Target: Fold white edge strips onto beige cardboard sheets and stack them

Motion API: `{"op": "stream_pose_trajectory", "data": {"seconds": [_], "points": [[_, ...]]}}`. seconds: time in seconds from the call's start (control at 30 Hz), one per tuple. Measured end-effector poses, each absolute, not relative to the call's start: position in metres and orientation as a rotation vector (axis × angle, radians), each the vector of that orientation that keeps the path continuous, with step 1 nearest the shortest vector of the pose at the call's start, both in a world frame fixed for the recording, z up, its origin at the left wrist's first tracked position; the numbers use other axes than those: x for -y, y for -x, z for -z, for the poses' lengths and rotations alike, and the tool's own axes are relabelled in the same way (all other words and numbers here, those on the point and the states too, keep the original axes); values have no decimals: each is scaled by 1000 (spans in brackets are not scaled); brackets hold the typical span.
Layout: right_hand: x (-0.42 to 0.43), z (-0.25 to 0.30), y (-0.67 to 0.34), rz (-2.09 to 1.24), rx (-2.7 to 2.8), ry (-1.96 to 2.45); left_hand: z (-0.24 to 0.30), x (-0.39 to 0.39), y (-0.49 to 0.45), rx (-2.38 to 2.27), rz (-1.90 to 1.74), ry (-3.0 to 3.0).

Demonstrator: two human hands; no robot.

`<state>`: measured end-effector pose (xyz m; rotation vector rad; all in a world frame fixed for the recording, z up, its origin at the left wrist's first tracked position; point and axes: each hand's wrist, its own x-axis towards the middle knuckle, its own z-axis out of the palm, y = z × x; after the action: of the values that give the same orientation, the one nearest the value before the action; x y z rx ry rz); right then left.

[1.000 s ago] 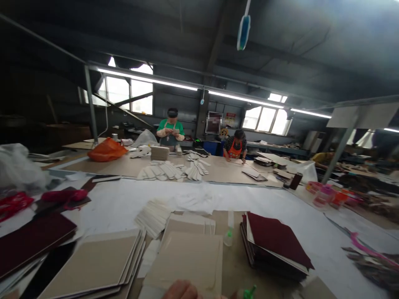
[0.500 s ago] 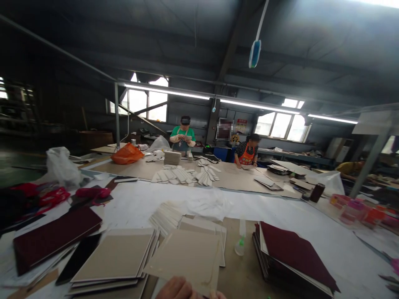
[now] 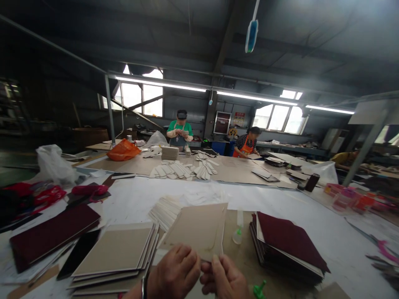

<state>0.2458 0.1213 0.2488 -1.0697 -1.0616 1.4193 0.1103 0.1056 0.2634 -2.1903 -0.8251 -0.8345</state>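
A beige board (image 3: 199, 226) with a glue-like streak along its right side is in front of me, its far end raised over other boards. My left hand (image 3: 176, 270) is closed with curled fingers at its near edge. My right hand (image 3: 224, 276) pinches the near right corner between thumb and fingers. To the left stands a stack of beige boards (image 3: 114, 249). On the right is a stack of dark red-covered boards (image 3: 289, 241). A small clear bottle with a green top (image 3: 237, 236) stands between that stack and the board. A green nozzle-like piece (image 3: 259, 289) is by my right hand.
Pale strips (image 3: 163, 211) lie fanned out behind the board. A dark red panel (image 3: 56, 236) and a black panel (image 3: 77, 255) lie at left. Across the table, one person in green (image 3: 180, 128) and another in an orange apron (image 3: 246, 143) work near piled pieces (image 3: 179, 169).
Both hands have come further into view, at the board's near edge. The board has shifted slightly up and right, its far end higher. My view has tilted slightly.
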Motion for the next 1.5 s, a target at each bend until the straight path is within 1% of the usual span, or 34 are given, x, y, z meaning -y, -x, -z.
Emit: {"op": "stream_pose_trajectory", "data": {"seconds": [0.13,0.2,0.27,0.33,0.47,0.53,0.67,0.77,0.93,1.1,1.17,1.23,1.4,1.5], "points": [[-113,-296,-250,-1131,1352,965,-308,-110,-100,704,856,2188],[-110,-304,-255,-1001,1403,928,-326,-110,-95,698,891,2183],[-112,-291,-260,-943,1397,974,-335,-108,-92,750,1012,2170],[-119,-260,-265,-974,1354,1088,-333,-105,-93,845,1228,2115],[-132,-187,-267,-1216,1251,1298,-302,-101,-107,1096,1616,1933],[-129,-165,-264,-1396,1198,1348,-279,-101,-115,1268,1726,1856],[-118,-153,-258,-1666,1048,1341,-235,-100,-126,1630,1896,1730],[-114,-144,-257,-1702,943,1394,-213,-98,-126,1817,1988,1665],[-103,-117,-256,-1677,928,1619,-196,-93,-120,2089,2127,1463],[-92,-108,-251,-1829,887,1547,-186,-87,-114,2293,2350,1226],[-89,-108,-252,-1818,889,1528,-178,-84,-109,2348,2450,1124],[-87,-107,-257,-1740,955,1548,-167,-79,-102,2409,2541,1027],[-83,-103,-273,-1437,1359,1579,-132,-60,-82,2663,2749,562],[-79,-99,-277,-1340,1523,1606,-117,-47,-77,2753,2787,340]]}}
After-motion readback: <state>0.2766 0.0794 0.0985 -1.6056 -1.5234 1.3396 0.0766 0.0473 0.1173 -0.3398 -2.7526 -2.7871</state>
